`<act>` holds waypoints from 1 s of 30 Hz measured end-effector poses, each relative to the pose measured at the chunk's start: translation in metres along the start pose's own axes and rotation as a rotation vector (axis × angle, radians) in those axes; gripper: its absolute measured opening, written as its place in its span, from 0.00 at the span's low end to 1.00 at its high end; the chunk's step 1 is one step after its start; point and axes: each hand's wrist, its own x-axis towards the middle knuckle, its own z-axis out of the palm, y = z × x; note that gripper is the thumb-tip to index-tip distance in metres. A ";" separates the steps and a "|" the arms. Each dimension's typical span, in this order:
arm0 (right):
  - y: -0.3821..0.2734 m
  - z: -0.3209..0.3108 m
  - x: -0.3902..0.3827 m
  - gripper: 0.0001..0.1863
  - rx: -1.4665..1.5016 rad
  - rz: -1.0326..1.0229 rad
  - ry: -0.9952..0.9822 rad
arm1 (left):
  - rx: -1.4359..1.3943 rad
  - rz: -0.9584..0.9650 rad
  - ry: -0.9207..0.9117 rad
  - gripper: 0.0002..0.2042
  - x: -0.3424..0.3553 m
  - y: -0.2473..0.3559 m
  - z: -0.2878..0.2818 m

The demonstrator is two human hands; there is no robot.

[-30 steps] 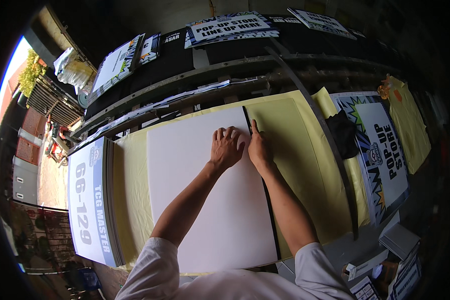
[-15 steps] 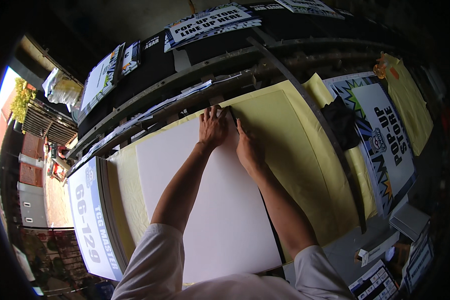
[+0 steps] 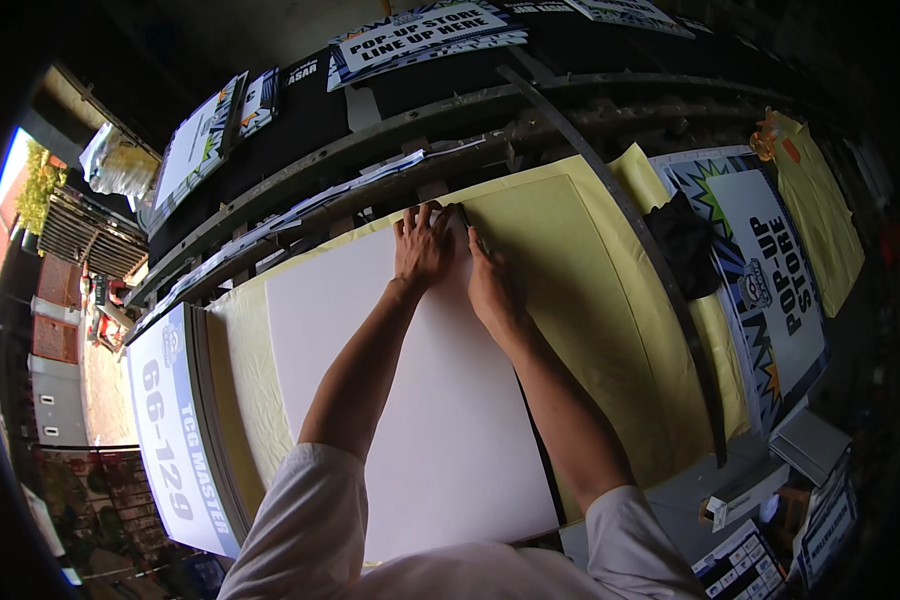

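A large white sheet (image 3: pixel 440 420) lies in front of me, a dark strip showing along its right edge. My left hand (image 3: pixel 425 248) rests at the far right corner of the sheet, fingers stretched over its upper part. Close beside it, my right hand (image 3: pixel 496 285) is closed along the sheet's right edge, with thumb and forefinger pointing away from me. Whatever its fingers may hold is too small and dark to make out. Yellow paper (image 3: pixel 570 300) spreads under the white sheet and beyond it to the right.
A long dark metal bar (image 3: pixel 630 215) crosses the yellow paper's right side. Past it lie a black cloth (image 3: pixel 678 245) and a printed sign (image 3: pixel 770 270). A stack of printed boards (image 3: pixel 175 430) stands at left. Metal rails (image 3: pixel 370 135) and more signs (image 3: pixel 420 32) are at the far side.
My right hand has come slightly closer to me along the sheet's edge. My left hand stays at the far corner, its fingers a little more bent. The whole view has shifted slightly.
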 end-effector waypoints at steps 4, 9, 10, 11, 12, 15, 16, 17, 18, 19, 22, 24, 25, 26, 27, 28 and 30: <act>-0.003 0.000 0.009 0.29 -0.054 -0.008 0.009 | 0.054 0.028 0.052 0.25 -0.001 -0.002 0.003; -0.006 -0.005 0.009 0.28 -0.079 -0.011 0.000 | 0.048 0.020 0.038 0.24 0.001 0.000 0.001; -0.007 -0.006 0.007 0.29 -0.090 -0.013 -0.001 | 0.050 0.018 0.040 0.24 0.000 0.002 0.001; -0.007 -0.007 0.005 0.29 -0.095 -0.008 -0.021 | 0.053 0.017 0.041 0.24 0.000 0.003 0.001; -0.006 -0.010 0.002 0.29 -0.101 -0.003 -0.040 | 0.054 0.024 0.055 0.24 0.000 0.003 0.001; -0.005 -0.016 -0.010 0.29 -0.088 0.006 -0.090 | 0.071 0.021 0.077 0.23 -0.001 0.000 0.004; -0.004 -0.018 -0.015 0.30 -0.081 0.011 -0.103 | 0.083 0.016 0.077 0.23 -0.002 -0.001 0.005; -0.003 -0.018 -0.021 0.30 -0.088 0.006 -0.090 | 0.095 0.010 0.076 0.23 -0.002 -0.001 0.006; -0.002 -0.019 -0.026 0.30 -0.096 0.001 -0.078 | 0.107 0.006 0.067 0.23 -0.002 -0.001 0.007; -0.001 -0.020 -0.031 0.30 -0.105 0.000 -0.064 | 0.116 0.005 0.056 0.23 -0.002 0.001 0.005; 0.001 -0.025 -0.048 0.35 -0.112 0.021 -0.097 | 0.097 0.004 0.009 0.24 0.001 0.004 0.000; 0.001 -0.032 -0.060 0.35 -0.094 0.042 -0.130 | 0.101 -0.007 -0.009 0.25 0.001 0.004 0.002; 0.000 -0.036 -0.066 0.35 -0.085 0.050 -0.146 | 0.144 -0.009 -0.032 0.27 0.000 0.003 0.003; 0.001 -0.038 -0.073 0.35 -0.084 0.044 -0.140 | 0.136 -0.005 -0.019 0.28 -0.001 0.003 0.004; 0.003 -0.040 -0.081 0.35 -0.084 0.037 -0.133 | 0.128 -0.001 -0.007 0.29 0.000 0.002 0.005; 0.003 -0.042 -0.089 0.36 -0.083 0.030 -0.127 | 0.120 0.002 0.006 0.30 0.001 0.001 0.005; 0.004 -0.049 -0.104 0.36 -0.084 0.018 -0.139 | 0.123 -0.014 -0.034 0.34 0.002 -0.001 0.006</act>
